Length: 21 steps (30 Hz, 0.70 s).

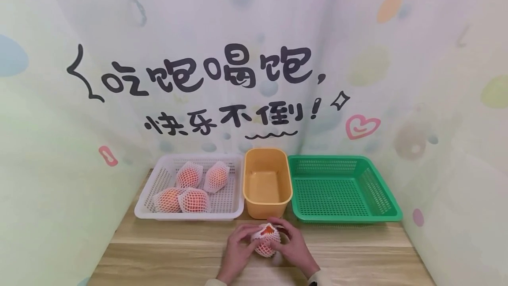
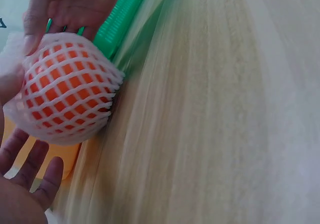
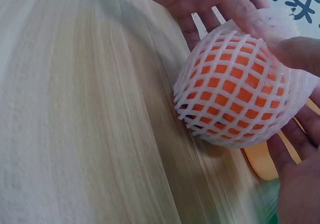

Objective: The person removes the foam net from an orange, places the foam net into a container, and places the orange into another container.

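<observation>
Just in front of the tan bin, a round orange-red fruit in a white foam net (image 1: 266, 248) is held between both hands near the tabletop. My left hand (image 1: 238, 250) grips it from the left, thumb on the near side and fingers toward the back. From the right, my right hand (image 1: 296, 250) holds the net's upper part with thumb and fingers. At the top the net gapes, and some bare fruit shows. Close up in the left wrist view, the netted fruit (image 2: 70, 89) has its mesh spread over the skin; the right wrist view shows the net (image 3: 230, 92) likewise.
A white basket (image 1: 143, 208) at the back left holds several netted fruits (image 1: 194, 200). Beside it stands the deep tan bin (image 1: 267, 208), then a green perforated basket (image 1: 345, 220) on the right. Wooden tabletop (image 1: 170, 255) stretches in front. Printed curtains hang behind and at both sides.
</observation>
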Each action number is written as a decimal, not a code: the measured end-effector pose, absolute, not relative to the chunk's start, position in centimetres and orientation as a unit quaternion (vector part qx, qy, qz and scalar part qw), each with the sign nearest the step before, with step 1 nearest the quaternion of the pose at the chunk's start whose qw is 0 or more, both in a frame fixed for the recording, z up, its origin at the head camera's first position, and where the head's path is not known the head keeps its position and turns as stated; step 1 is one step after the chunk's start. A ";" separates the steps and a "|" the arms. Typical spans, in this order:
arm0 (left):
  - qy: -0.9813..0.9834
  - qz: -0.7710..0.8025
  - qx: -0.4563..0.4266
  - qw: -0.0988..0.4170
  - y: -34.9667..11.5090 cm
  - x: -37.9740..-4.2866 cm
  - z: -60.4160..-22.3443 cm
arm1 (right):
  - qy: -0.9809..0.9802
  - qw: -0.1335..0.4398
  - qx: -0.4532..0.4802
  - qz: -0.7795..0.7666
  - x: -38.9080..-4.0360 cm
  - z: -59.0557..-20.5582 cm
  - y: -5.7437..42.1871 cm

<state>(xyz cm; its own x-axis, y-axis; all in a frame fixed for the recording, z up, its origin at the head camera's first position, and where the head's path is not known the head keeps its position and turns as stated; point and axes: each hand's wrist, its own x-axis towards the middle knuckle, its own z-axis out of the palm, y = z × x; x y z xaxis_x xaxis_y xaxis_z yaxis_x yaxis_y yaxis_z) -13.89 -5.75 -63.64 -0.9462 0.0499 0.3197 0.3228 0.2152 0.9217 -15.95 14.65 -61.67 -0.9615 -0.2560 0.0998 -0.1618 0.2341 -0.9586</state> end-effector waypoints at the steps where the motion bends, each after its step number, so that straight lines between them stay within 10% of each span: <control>1: -0.776 -0.611 -0.124 0.098 -5.8 -13.9 -63.6 | 0.786 0.043 -0.147 -0.599 -16.0 -61.6 14.7; 9: -0.776 -0.608 -0.166 0.017 -6.1 -14.3 -63.3 | 0.813 0.027 -0.171 -0.555 -16.1 -61.5 14.9; 21: -0.780 -0.599 -0.152 0.094 -5.6 -14.5 -62.5 | 0.798 -0.100 -0.179 -0.566 -15.5 -60.9 13.7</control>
<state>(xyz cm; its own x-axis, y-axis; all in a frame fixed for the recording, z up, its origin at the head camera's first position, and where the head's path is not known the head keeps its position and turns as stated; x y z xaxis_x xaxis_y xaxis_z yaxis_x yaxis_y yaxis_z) -14.54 -5.60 -62.49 -0.9363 0.1241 0.3286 0.3495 0.2355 0.9069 -15.45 13.72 -60.93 -0.9160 -0.1720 0.3623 -0.3988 0.2947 -0.8684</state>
